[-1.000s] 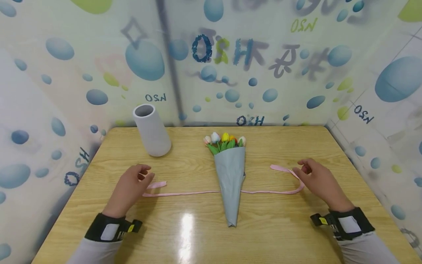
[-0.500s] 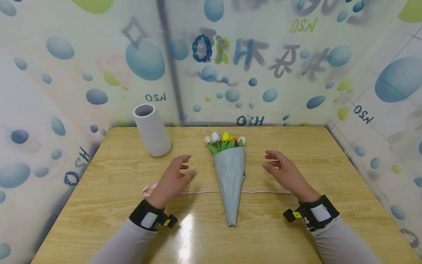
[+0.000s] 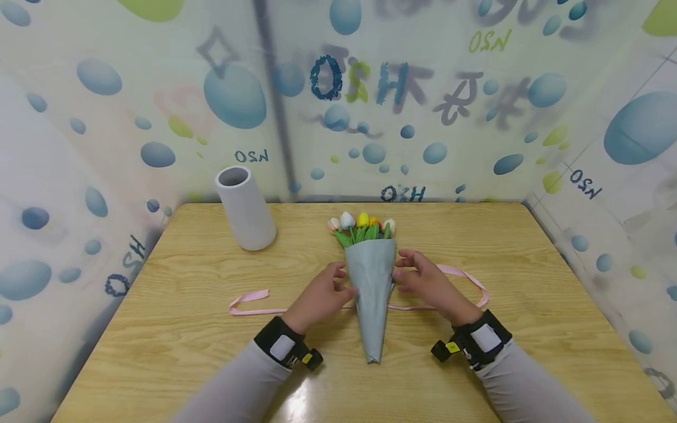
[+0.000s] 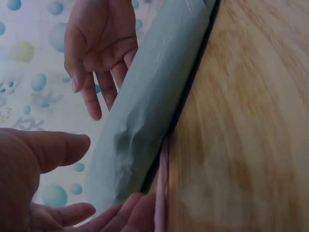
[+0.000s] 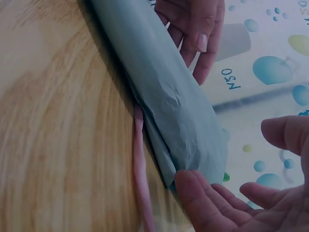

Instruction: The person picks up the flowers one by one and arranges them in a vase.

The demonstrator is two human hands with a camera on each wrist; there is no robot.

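Grey-blue wrapping [image 3: 371, 302] encloses the bouquet [image 3: 368, 270], which lies over the pink ribbon [image 5: 140, 164] on the table [image 3: 476, 235]. Your left hand [image 3: 320, 298] and right hand [image 3: 435, 288] flank it, fingers [image 5: 190, 186] parted, holding nothing; gripping seems the step, so close both evenly.

My head view looks forward and down from the near side, across the table [image 3: 539, 270] to the far patterned wall [image 3: 338, 141]. My left wrist view faces right, my right faces left, both rolled sideways and close in; they share the bouquet wrapping [image 4: 154, 82] from opposite sides.
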